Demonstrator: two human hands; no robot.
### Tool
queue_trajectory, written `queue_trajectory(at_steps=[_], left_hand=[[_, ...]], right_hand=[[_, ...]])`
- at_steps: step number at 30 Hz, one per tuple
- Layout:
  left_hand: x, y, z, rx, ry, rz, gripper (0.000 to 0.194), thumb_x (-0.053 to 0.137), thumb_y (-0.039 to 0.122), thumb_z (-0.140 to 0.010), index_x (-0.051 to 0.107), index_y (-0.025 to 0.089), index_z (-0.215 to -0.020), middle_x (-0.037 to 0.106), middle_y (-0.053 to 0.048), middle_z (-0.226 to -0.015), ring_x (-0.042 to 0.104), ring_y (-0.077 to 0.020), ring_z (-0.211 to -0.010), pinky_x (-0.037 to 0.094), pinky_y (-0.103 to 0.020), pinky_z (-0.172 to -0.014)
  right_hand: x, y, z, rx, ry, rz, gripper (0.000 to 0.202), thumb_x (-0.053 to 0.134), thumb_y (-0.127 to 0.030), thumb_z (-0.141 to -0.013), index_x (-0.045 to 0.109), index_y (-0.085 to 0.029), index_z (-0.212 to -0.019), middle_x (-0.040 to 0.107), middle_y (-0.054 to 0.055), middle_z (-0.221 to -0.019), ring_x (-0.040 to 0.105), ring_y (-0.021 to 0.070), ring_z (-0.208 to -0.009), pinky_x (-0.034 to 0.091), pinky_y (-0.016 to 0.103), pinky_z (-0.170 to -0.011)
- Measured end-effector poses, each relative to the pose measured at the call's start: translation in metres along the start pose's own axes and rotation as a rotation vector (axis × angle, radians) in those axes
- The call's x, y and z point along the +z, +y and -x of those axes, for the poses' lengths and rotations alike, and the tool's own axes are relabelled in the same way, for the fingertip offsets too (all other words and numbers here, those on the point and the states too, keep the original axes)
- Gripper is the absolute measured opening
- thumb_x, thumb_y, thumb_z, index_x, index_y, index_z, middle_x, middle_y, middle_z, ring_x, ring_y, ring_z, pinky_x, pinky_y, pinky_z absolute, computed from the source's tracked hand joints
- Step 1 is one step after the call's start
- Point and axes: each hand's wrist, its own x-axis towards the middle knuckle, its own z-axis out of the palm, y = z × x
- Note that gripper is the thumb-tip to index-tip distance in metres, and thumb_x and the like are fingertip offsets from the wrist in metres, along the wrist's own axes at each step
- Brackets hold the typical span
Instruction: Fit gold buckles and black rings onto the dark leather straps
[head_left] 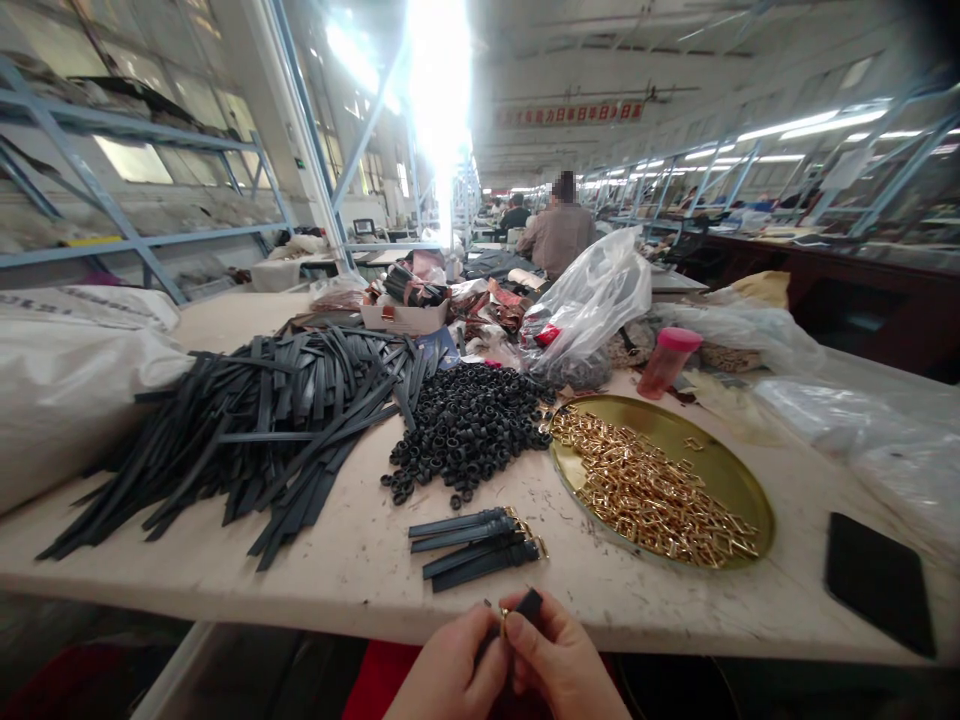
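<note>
My left hand [459, 660] and my right hand [562, 655] meet at the table's front edge, fingers closed. A short black strap [530, 603] pokes up out of my right hand's grip. Between the two thumbs shows a small gold buckle [503, 613], pinched by my left fingers against the strap; the rest is hidden by the hands. Just beyond lie several finished-looking black straps with gold buckles [480, 545], side by side. Behind them is a heap of small black loops [480, 415]. Gold buckles [652, 490] are piled on a round gold tray [739, 480] at the right.
A large pile of loose black strips [277, 410] covers the table's left, beside a white sack [67, 390]. A pink-lidded jar [667, 362], a clear plastic bag [600, 290] and a box of scraps [405, 315] stand behind. A black phone-like slab [877, 580] lies right. People sit farther back.
</note>
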Motion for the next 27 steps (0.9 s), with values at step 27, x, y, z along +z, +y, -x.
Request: queue_trajectory(at_steps=[27], left_hand=[[0.014,-0.013,-0.027,-0.290,0.107,0.428,0.031,0.052,0.047,-0.071,0.041,0.019,-0.062,0.047,0.006,-0.050,0.031,-0.0037,-0.036,0.020,-0.017,-0.036]], right_hand=[[-0.016,-0.003,-0.015,-0.385,-0.002,0.599,0.026,0.059,-0.044,-0.074,0.061,-0.021,-0.063,0.056,0.002,-0.063,0.050,0.0171,-0.063,0.039,0.028,-0.059]])
